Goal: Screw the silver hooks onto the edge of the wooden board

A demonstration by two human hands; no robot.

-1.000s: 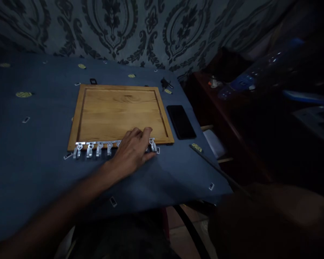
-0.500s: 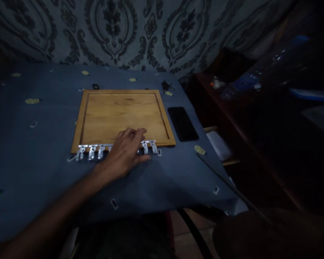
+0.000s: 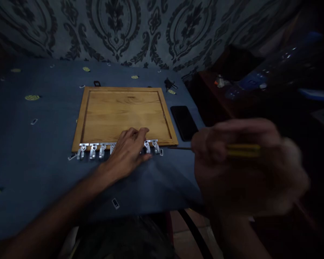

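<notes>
A framed wooden panel [image 3: 124, 115] lies flat on the blue-clothed table. Along its front edge runs a row of several silver metal hooks [image 3: 93, 151], hanging over toward me. My left hand [image 3: 128, 151] straddles that edge, its bent fingers on the wood and thumb in front, covering the middle hooks. My right hand [image 3: 245, 176], raised close to the camera and blurred, is closed around a screwdriver [image 3: 243, 150] with a yellow handle. The thin dark shaft points left, its tip appearing near the panel's front right corner; whether it touches anything I cannot tell.
A black phone [image 3: 184, 123] lies right of the panel. Behind the panel are a small black buckle-like piece [image 3: 97, 83] and a dark small object [image 3: 169, 84]. On the dark furniture to the right lies a clear plastic bottle [image 3: 256, 79]. A patterned curtain [image 3: 113, 32] hangs behind the table.
My right hand has come up into view from the lower right, bringing the screwdriver's tip left toward the panel. The left hand stays on the panel's front edge. The view shifts slightly.
</notes>
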